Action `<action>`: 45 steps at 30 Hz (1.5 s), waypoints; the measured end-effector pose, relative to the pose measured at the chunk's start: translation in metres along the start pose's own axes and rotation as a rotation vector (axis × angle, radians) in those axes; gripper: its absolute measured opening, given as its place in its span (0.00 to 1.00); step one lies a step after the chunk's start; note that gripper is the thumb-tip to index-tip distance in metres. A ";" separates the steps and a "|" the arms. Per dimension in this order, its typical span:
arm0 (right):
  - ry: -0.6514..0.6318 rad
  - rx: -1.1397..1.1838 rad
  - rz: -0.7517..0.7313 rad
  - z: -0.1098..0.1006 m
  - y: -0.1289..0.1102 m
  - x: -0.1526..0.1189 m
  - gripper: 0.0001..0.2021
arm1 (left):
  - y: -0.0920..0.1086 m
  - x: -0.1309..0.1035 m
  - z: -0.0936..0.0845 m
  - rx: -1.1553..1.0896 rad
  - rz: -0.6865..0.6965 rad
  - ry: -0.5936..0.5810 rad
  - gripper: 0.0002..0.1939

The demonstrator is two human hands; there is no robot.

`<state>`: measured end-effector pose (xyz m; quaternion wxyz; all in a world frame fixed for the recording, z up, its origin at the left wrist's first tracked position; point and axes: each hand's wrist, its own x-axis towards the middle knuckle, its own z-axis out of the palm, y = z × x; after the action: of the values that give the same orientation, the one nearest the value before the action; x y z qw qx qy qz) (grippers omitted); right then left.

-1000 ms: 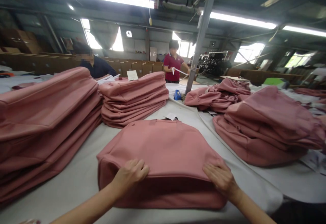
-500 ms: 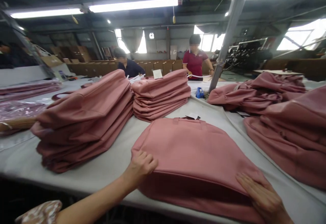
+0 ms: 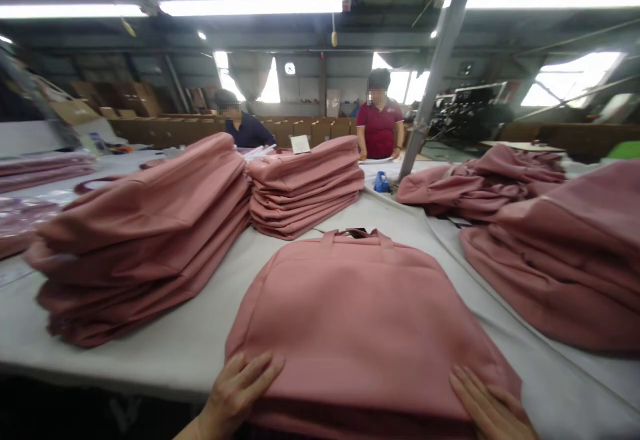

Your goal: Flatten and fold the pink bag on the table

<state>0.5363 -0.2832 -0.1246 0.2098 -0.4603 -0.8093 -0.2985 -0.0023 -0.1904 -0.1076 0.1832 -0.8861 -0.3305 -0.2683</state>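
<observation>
A pink bag (image 3: 350,313) lies on the cloth-covered table (image 3: 165,340) in front of me, its handles at the far edge. My left hand (image 3: 245,387) rests on the bag's near left corner, fingers slightly apart. On the near right corner lies my right hand (image 3: 487,400), with its fingers stretched out along the material. Both thumbs are hidden. To the left stands a tall stack of pink bags (image 3: 150,227). Behind it is a second stack (image 3: 305,187) with a paper tag (image 3: 300,144) on top.
More pink bags (image 3: 565,260) are heaped at the right, with crumpled ones (image 3: 485,180) behind. A blue tape dispenser (image 3: 381,182) stands near a slanted metal post (image 3: 430,87). Two people (image 3: 380,127) are across the table.
The bag has shifted toward me and lies flatter, its handles now showing. My left hand has moved down and left, its fist loosened. The view has turned slightly right.
</observation>
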 end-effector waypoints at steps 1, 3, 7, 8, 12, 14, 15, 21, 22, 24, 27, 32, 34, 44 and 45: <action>-0.017 0.011 0.030 -0.004 -0.002 0.007 0.34 | -0.002 0.003 0.002 -0.008 -0.012 -0.008 0.28; -0.008 0.040 0.041 -0.009 -0.003 0.025 0.34 | -0.005 0.018 0.002 0.002 -0.025 -0.063 0.32; 0.070 0.045 0.013 -0.008 0.007 0.056 0.31 | 0.018 0.078 -0.012 0.132 -0.074 -0.266 0.31; 0.082 0.035 0.013 -0.006 0.009 0.060 0.31 | 0.031 0.096 -0.014 0.146 -0.063 -0.303 0.31; 0.096 -0.006 0.042 0.004 0.018 0.072 0.29 | 0.072 0.169 -0.004 0.051 0.054 -0.414 0.24; 0.092 -0.020 0.077 0.009 0.020 0.078 0.27 | 0.070 0.202 0.009 0.013 0.081 -0.470 0.15; 0.088 -0.026 0.099 0.012 0.020 0.082 0.26 | 0.062 0.217 0.016 -0.003 0.097 -0.491 0.12; 0.055 -0.067 0.139 0.024 0.005 0.110 0.15 | -0.004 0.263 0.030 -0.075 0.207 -0.587 0.06; 0.057 -0.075 0.126 0.025 0.002 0.112 0.14 | -0.008 0.264 0.030 -0.083 0.213 -0.596 0.08; 0.076 -0.082 0.095 0.026 0.000 0.111 0.14 | -0.007 0.259 0.029 -0.092 0.212 -0.591 0.10; 0.109 -0.103 0.022 0.030 0.007 0.102 0.14 | 0.008 0.241 0.034 -0.085 0.169 -0.539 0.14; 0.145 -0.138 -0.060 0.029 0.004 0.107 0.17 | 0.020 0.211 0.048 -0.086 0.063 -0.477 0.16; 0.148 -0.061 -0.160 0.019 -0.023 0.128 0.20 | 0.015 0.210 0.050 -0.112 0.059 -0.481 0.17; -0.465 0.801 -0.514 0.025 -0.160 0.294 0.22 | -0.008 0.257 0.026 -0.192 0.354 -0.591 0.29; -0.481 0.796 -0.488 0.037 -0.159 0.298 0.23 | -0.003 0.252 0.024 -0.204 0.374 -0.588 0.27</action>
<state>0.2498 -0.1369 -0.0147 0.1010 -0.1987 -0.9690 0.1063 0.1649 -0.0531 0.0240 0.0371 -0.9843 -0.1726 0.0044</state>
